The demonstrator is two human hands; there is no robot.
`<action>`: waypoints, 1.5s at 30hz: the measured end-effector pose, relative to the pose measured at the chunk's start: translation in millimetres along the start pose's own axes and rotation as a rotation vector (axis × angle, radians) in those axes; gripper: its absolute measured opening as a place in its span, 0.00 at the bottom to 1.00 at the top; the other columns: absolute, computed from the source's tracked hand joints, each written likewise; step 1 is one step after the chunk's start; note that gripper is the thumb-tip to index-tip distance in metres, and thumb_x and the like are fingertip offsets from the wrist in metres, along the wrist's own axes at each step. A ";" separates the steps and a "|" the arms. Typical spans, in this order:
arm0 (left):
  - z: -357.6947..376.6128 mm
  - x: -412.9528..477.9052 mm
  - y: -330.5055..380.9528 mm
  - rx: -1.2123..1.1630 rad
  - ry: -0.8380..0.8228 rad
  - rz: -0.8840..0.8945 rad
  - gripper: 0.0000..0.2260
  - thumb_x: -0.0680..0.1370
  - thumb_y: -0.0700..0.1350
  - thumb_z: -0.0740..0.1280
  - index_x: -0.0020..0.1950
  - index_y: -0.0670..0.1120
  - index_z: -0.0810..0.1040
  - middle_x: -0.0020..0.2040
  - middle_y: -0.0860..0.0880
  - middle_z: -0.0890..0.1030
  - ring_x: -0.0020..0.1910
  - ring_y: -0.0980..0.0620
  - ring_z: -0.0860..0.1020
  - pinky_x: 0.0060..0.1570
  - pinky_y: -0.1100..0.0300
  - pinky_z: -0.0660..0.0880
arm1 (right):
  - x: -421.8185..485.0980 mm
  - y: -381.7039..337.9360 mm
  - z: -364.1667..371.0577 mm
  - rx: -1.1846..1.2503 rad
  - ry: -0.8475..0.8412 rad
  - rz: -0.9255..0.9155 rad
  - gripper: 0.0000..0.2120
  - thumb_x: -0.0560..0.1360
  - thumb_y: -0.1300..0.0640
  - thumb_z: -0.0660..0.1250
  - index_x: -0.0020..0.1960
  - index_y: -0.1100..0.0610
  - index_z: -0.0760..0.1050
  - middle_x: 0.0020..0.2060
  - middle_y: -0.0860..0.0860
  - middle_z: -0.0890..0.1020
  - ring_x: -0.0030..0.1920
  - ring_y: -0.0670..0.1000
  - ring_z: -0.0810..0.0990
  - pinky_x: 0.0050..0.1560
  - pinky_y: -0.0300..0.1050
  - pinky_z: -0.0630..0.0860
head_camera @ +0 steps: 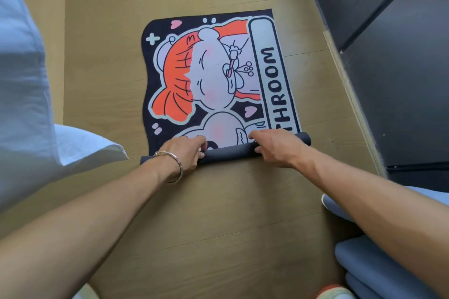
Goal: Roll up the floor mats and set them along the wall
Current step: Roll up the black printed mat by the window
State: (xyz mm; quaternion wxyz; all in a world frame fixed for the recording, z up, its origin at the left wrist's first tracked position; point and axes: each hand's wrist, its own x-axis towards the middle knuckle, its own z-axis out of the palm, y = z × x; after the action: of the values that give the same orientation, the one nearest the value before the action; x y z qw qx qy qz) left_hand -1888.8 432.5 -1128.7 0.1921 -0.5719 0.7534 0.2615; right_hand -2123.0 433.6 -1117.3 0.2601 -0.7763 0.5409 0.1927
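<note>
Left hand [185, 153] and right hand [277, 150] each grip the rolled edge [228, 153] of the mat [218, 80]; uneven pressure would likely skew the roll into a cone

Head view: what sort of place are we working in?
Probably a home, near a bathroom: a cartoon mat lettered "THROOM", partly rolled, lies on a wood-plank floor, with white bedding-like fabric at the left and dark cabinet panels at the right.
</note>
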 end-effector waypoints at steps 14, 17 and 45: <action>33.0 -26.7 17.3 0.426 0.261 0.112 0.21 0.72 0.45 0.65 0.64 0.42 0.70 0.51 0.46 0.74 0.47 0.47 0.74 0.42 0.53 0.70 | -10.3 -14.6 31.7 -0.280 0.271 -0.151 0.17 0.73 0.65 0.58 0.61 0.61 0.71 0.55 0.57 0.75 0.54 0.57 0.73 0.59 0.51 0.70; 27.4 -20.6 16.6 0.336 0.253 0.126 0.22 0.77 0.41 0.61 0.70 0.45 0.61 0.56 0.47 0.73 0.53 0.46 0.73 0.48 0.53 0.70 | -0.4 -17.0 19.8 -0.154 0.241 -0.080 0.12 0.75 0.65 0.58 0.57 0.59 0.73 0.52 0.54 0.76 0.52 0.56 0.75 0.55 0.48 0.71; 19.4 -6.6 28.3 0.304 0.225 0.000 0.24 0.76 0.39 0.60 0.71 0.43 0.58 0.57 0.44 0.71 0.54 0.43 0.71 0.48 0.52 0.70 | 12.5 -12.5 2.1 -0.105 0.159 -0.065 0.12 0.79 0.57 0.59 0.61 0.56 0.72 0.55 0.53 0.77 0.54 0.55 0.75 0.55 0.50 0.73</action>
State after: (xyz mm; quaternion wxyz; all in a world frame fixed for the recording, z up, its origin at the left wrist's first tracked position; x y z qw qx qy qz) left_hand -1914.5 455.4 -1135.2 0.1905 -0.5618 0.8011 0.0790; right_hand -2107.0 429.1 -1123.8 0.1812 -0.8188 0.5237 0.1500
